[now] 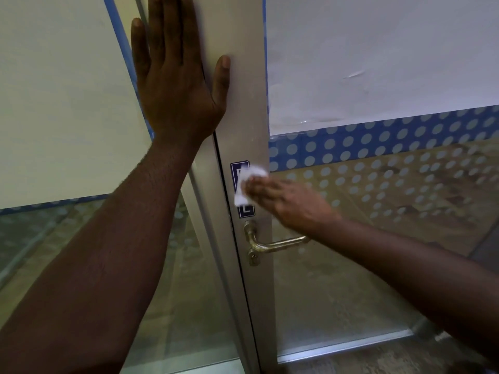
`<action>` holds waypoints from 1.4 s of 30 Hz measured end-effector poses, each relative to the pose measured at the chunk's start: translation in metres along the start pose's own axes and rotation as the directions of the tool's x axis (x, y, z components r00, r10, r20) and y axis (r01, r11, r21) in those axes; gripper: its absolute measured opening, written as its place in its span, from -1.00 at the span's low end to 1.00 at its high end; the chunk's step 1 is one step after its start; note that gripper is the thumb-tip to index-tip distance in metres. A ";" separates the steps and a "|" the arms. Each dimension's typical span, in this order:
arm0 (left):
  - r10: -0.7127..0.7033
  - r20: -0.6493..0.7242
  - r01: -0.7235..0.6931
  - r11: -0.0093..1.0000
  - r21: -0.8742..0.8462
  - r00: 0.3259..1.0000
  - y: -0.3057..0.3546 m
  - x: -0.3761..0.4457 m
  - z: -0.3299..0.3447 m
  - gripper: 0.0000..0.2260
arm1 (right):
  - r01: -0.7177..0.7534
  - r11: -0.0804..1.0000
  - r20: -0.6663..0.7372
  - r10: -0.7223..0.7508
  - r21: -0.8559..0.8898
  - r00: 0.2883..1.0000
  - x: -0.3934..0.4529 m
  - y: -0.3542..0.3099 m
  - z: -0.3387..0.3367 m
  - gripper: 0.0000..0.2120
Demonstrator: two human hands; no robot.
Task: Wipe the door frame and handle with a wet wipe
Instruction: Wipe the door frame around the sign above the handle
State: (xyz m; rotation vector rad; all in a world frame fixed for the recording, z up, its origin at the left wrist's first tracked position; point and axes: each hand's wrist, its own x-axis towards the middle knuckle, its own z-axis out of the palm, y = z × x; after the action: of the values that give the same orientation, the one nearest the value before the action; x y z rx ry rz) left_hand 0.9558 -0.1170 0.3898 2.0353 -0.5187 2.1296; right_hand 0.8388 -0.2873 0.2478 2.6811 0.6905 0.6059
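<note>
A pale metal door frame (243, 109) runs down the middle between glass panels. My left hand (172, 76) lies flat against the frame up high, fingers spread, holding nothing. My right hand (286, 201), blurred by motion, presses a crumpled white wet wipe (249, 182) against the frame over a small blue sticker (243, 190). Just below the wipe is the brass lever handle (272, 244), pointing right, with a keyhole under it. My right wrist crosses above the handle's free end.
Glass panels on both sides carry white paper sheets (378, 58) and a blue band with pale dots (378, 139). A dark gap (229, 211) separates the door from the neighbouring panel. A metal bottom rail (345, 344) and a speckled floor show low right.
</note>
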 end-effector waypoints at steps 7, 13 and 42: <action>0.002 -0.021 -0.002 1.000 0.021 1.000 0.000 -0.001 0.000 -0.40 | 0.089 0.996 0.012 -0.089 -0.028 0.996 -0.005 0.015 0.008 -0.31; -0.009 -0.070 0.010 1.000 0.012 0.998 0.001 -0.001 0.002 -0.40 | 0.318 0.938 0.271 -0.273 -0.139 0.923 -0.010 0.017 0.027 -0.39; -0.028 0.021 0.028 0.999 -0.017 0.999 0.002 -0.002 -0.006 -0.37 | 0.081 0.984 -0.064 -0.092 -0.157 0.994 -0.009 0.050 -0.026 -0.55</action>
State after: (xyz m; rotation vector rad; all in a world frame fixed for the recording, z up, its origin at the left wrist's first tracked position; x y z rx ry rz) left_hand 0.9493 -0.1160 0.3875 2.0453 -0.5073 2.0830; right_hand 0.8383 -0.3291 0.2871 2.4845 0.7429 0.7042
